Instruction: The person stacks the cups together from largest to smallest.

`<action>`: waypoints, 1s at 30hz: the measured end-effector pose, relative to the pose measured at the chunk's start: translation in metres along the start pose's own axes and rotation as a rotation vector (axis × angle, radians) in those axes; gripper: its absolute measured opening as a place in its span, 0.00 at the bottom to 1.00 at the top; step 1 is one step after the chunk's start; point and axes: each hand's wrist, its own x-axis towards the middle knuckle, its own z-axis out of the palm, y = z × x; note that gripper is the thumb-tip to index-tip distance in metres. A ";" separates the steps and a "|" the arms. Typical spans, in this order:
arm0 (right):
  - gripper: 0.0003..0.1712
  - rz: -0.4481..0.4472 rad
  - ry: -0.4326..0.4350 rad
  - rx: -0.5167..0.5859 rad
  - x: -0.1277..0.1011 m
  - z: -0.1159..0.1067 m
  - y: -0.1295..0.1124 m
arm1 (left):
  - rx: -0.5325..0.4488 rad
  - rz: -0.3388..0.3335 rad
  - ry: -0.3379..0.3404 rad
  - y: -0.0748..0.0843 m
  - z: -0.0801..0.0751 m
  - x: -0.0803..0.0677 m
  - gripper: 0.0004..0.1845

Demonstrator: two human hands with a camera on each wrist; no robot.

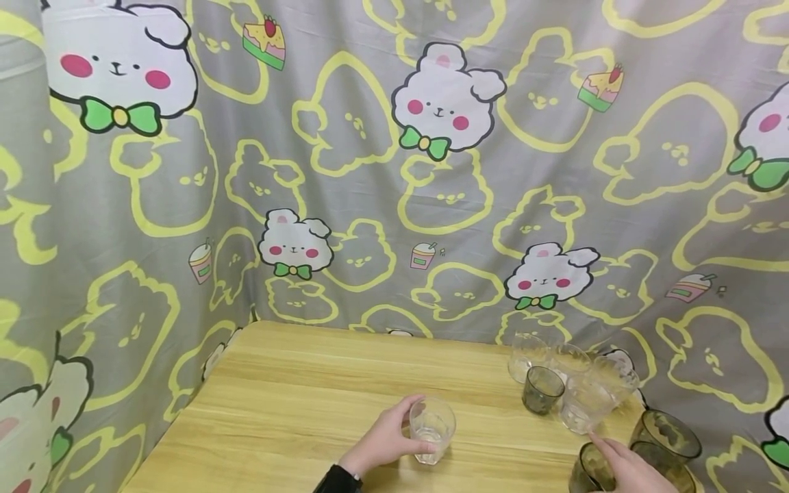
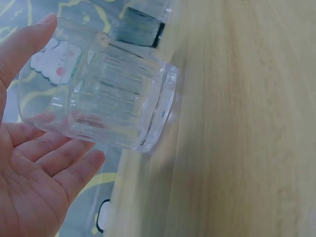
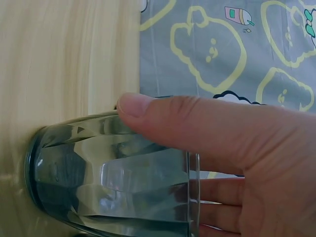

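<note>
My left hand (image 1: 387, 438) has its thumb and fingers around a clear drinking glass (image 1: 433, 428), which stands upright near the table's front middle. In the left wrist view the thumb lies along one side of that glass and the fingers along the other, near the rim, with its thick base at the wood. At the front right my right hand (image 1: 631, 471) holds a smoky dark glass (image 3: 113, 182). Its thumb lies along the near wall, and its fingers show behind the rim in the right wrist view.
Several clear glasses (image 1: 579, 407) cluster at the table's back right, with a small smoky glass (image 1: 544, 392) in front of them. More smoky glasses (image 1: 668, 435) stand by the right hand at the right edge. A patterned grey curtain (image 1: 370, 192) hangs behind the wooden table (image 1: 296, 404).
</note>
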 end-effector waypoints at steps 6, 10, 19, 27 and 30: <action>0.55 -0.001 -0.014 0.058 0.009 0.004 0.012 | -0.032 -0.021 -0.005 0.003 0.000 -0.001 0.48; 0.56 0.051 0.017 0.057 -0.003 -0.012 -0.028 | -0.037 -0.025 -0.007 0.002 0.000 -0.001 0.48; 0.52 0.108 0.044 0.092 -0.032 -0.057 -0.127 | -0.030 -0.015 -0.002 0.000 0.001 0.000 0.49; 0.57 0.071 0.129 0.074 -0.030 -0.063 -0.142 | -0.029 -0.015 -0.007 -0.001 0.000 -0.002 0.49; 0.58 0.081 0.159 0.069 -0.031 -0.067 -0.151 | -0.043 -0.022 -0.012 0.000 -0.001 -0.002 0.49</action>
